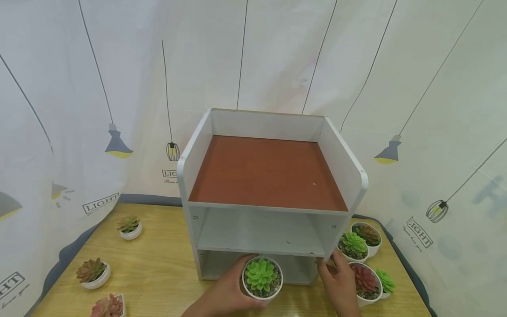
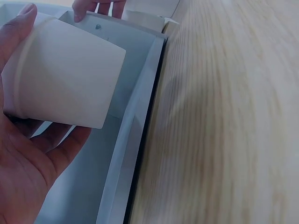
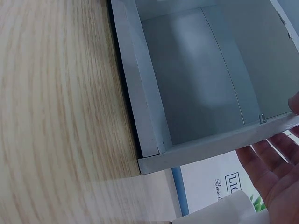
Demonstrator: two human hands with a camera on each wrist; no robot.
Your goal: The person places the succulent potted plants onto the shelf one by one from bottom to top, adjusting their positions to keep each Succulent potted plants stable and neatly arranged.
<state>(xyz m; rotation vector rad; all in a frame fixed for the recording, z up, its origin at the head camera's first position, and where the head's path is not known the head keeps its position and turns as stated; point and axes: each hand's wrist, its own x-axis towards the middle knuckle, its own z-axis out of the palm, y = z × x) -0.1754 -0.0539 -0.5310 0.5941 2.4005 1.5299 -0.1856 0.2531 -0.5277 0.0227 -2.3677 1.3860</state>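
My left hand (image 1: 225,290) holds a green potted succulent (image 1: 261,275) in front of the bottom compartment of a small white shelf unit (image 1: 341,160). In the left wrist view, the white pot (image 2: 70,70) is tilted, with the thumb on one side and the fingers curled around the other. My right hand (image 1: 339,281) grips the front edge of the unit's right side panel, low down. The right wrist view puts its fingers (image 3: 268,163) outside the panel and the thumb at the inner edge.
Close to my right hand stand several potted succulents, among them a dark red one (image 1: 365,278) and a bright green one (image 1: 353,245). On the left of the wooden table (image 1: 158,246) sit three smaller ones, including a brownish plant (image 1: 91,269). A lamp-printed cloth (image 1: 277,53) hangs behind.
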